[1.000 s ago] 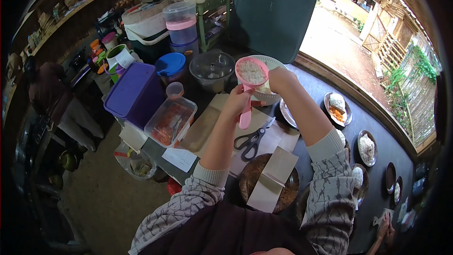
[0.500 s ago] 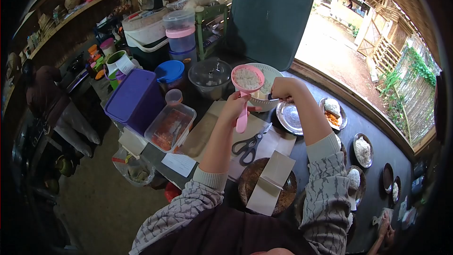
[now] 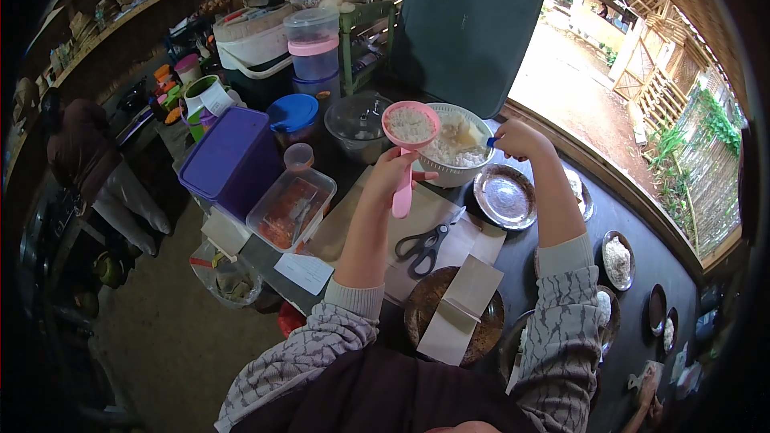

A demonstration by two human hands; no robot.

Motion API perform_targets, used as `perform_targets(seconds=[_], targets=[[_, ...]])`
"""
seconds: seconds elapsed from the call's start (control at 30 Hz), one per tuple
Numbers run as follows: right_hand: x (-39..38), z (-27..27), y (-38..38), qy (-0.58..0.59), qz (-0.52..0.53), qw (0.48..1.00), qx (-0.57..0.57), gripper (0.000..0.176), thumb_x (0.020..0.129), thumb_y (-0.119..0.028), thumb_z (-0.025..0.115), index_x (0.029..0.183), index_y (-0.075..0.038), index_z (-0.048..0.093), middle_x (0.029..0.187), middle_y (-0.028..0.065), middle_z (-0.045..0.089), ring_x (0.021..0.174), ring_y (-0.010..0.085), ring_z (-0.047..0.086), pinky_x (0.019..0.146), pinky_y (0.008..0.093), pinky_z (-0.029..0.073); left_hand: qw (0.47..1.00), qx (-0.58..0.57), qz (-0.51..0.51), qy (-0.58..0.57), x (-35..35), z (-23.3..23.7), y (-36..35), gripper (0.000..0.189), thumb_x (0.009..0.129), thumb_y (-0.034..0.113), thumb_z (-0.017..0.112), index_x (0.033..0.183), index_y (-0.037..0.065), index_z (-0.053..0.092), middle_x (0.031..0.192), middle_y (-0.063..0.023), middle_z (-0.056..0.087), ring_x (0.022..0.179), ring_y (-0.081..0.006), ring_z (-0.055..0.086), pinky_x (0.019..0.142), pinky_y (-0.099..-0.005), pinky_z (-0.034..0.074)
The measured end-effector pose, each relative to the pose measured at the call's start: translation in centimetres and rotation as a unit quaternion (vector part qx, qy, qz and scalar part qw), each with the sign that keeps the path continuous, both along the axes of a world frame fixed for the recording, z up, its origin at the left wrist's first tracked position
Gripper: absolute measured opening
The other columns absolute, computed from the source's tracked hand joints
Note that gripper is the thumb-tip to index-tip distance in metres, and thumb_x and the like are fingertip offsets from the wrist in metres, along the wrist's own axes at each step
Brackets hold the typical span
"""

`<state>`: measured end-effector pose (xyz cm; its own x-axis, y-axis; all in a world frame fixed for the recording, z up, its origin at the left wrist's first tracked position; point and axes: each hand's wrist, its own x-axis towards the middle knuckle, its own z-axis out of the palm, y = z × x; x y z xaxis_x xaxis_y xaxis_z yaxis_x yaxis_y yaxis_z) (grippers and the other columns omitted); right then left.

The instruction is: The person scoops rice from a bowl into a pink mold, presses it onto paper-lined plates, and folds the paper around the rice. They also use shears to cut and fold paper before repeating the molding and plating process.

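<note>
My left hand (image 3: 390,175) is closed around the handle of a pink scoop (image 3: 402,202), whose round bowl is filled with white rice (image 3: 410,124). The scoop is held beside a white slotted basket (image 3: 457,176) with more rice in it. My right hand (image 3: 520,141) grips the blue handle of a spatula (image 3: 467,137). Its pale blade is over the rice inside the basket. In front of the basket is a round metal plate (image 3: 505,199). Black-handled scissors (image 3: 425,249) lie on paper below my left hand.
A brown bowl (image 3: 417,305) with folded card across it is near my body. Left are a clear tub (image 3: 265,220) of red food and a purple container (image 3: 227,162). Plates of rice (image 3: 617,261) line the right side, where another person's hands (image 3: 648,397) work. Another person (image 3: 88,144) stands far left.
My right hand has moved right and slightly up with the spatula, now at the basket's right rim. My left hand and the scoop have shifted slightly left. The basket's rice shows more.
</note>
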<state>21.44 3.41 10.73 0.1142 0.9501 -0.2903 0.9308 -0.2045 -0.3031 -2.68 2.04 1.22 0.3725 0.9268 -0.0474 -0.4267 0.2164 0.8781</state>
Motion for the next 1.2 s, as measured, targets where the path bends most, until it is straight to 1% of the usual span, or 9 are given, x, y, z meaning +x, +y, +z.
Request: perform_targets(seconds=[0.03, 0.07, 0.13, 0.23, 0.47, 0.57, 0.77, 0.83, 1.2], targets=[[-0.4, 0.3, -0.6, -0.054, -0.006, 0.997, 0.049, 0.023, 0.075, -0.008, 0.053, 0.096, -0.003, 0.059, 0.067, 0.0115, 0.060, 0.055, 0.0189, 0.058, 0.046, 0.0305, 0.045, 1.000, 0.001, 0.001, -0.004, -0.1, 0.2, -0.2, 0.030, 0.085, 0.012, 0.049, 0.111, -0.002, 0.043, 0.102, -0.0121, 0.053, 0.074, -0.0283, 0.065, 0.035, -0.0196, 0.040], [-0.3, -0.2, -0.9, -0.054, -0.006, 0.997, 0.049, 0.023, 0.075, -0.008, 0.053, 0.096, -0.003, 0.059, 0.067, 0.0115, 0.060, 0.055, 0.0189, 0.058, 0.046, 0.0305, 0.045, 1.000, 0.001, 0.000, -0.004, -0.3, 0.4, -0.3, 0.030, 0.085, 0.012, 0.049, 0.111, -0.002, 0.043, 0.102, -0.0121, 0.053, 0.074, -0.0283, 0.065, 0.035, -0.0196, 0.040], [-0.2, -1.3, -1.1, -0.179, 0.028, 0.961, 0.210, 0.024, 0.072, -0.006, 0.050, 0.094, -0.006, 0.061, 0.093, 0.0159, 0.061, 0.085, 0.0269, 0.061, 0.070, 0.0358, 0.049, 1.000, -0.008, 0.007, -0.002, -0.5, 0.7, -0.5, 0.034, 0.080, 0.013, 0.057, 0.109, -0.001, 0.046, 0.100, -0.0084, 0.055, 0.075, -0.0241, 0.065, 0.037, -0.0185, 0.037], [-0.5, -1.2, -1.0, -0.183, 0.024, 0.968, 0.168, 0.029, 0.073, -0.006, 0.049, 0.101, -0.008, 0.058, 0.104, 0.0168, 0.058, 0.098, 0.0296, 0.056, 0.079, 0.0391, 0.046, 1.000, -0.010, 0.007, -0.005, -0.6, 1.0, -0.6, 0.035, 0.080, 0.012, 0.056, 0.110, -0.003, 0.045, 0.100, -0.0096, 0.055, 0.074, -0.0242, 0.065, 0.036, -0.0183, 0.037], [-4.3, 0.1, -2.9, -0.149, 0.018, 0.973, 0.176, 0.027, 0.079, -0.009, 0.046, 0.105, -0.007, 0.053, 0.101, 0.0183, 0.059, 0.096, 0.0329, 0.057, 0.078, 0.0419, 0.047, 1.000, -0.024, 0.008, 0.003, -0.2, 0.7, -0.5, 0.035, 0.082, 0.012, 0.053, 0.112, -0.004, 0.044, 0.102, -0.0110, 0.054, 0.077, -0.0253, 0.065, 0.038, -0.0190, 0.038], [-5.5, -0.5, -3.4, -0.222, 0.032, 0.965, 0.138, 0.025, 0.083, -0.008, 0.042, 0.106, -0.003, 0.050, 0.100, 0.0190, 0.059, 0.095, 0.0320, 0.058, 0.075, 0.0427, 0.049, 1.000, -0.016, -0.004, -0.013, 0.0, 0.2, -0.2, 0.030, 0.084, 0.009, 0.047, 0.111, -0.003, 0.043, 0.100, -0.0123, 0.054, 0.074, -0.0279, 0.065, 0.035, -0.0197, 0.040], [-6.5, -2.3, -3.0, -0.226, 0.067, 0.964, 0.120, 0.025, 0.080, -0.009, 0.046, 0.101, -0.003, 0.058, 0.099, 0.0180, 0.060, 0.091, 0.0312, 0.060, 0.071, 0.0403, 0.051, 1.000, -0.007, -0.020, -0.002, 0.4, -0.2, 0.0, 0.029, 0.084, 0.009, 0.046, 0.111, -0.003, 0.043, 0.102, -0.0138, 0.053, 0.074, -0.0272, 0.065, 0.036, -0.0194, 0.041], [-6.9, -2.2, -3.3, -0.218, 0.070, 0.966, 0.120, 0.024, 0.080, -0.009, 0.047, 0.099, -0.003, 0.059, 0.099, 0.0176, 0.060, 0.090, 0.0313, 0.060, 0.071, 0.0401, 0.051, 1.000, -0.019, -0.010, 0.006, 0.4, 0.0, -0.3, 0.031, 0.082, 0.014, 0.054, 0.108, -0.001, 0.049, 0.100, -0.0067, 0.056, 0.075, -0.0226, 0.065, 0.039, -0.0186, 0.036], [-7.9, -1.8, -5.3, -0.225, 0.143, 0.959, 0.097, 0.024, 0.078, -0.009, 0.049, 0.099, -0.005, 0.060, 0.100, 0.0154, 0.060, 0.091, 0.0293, 0.060, 0.072, 0.0401, 0.050, 1.000, -0.014, -0.012, 0.003, 0.5, -0.4, 0.0, 0.032, 0.083, 0.012, 0.052, 0.110, -0.002, 0.046, 0.101, -0.0097, 0.055, 0.076, -0.0241, 0.065, 0.038, -0.0185, 0.038]])
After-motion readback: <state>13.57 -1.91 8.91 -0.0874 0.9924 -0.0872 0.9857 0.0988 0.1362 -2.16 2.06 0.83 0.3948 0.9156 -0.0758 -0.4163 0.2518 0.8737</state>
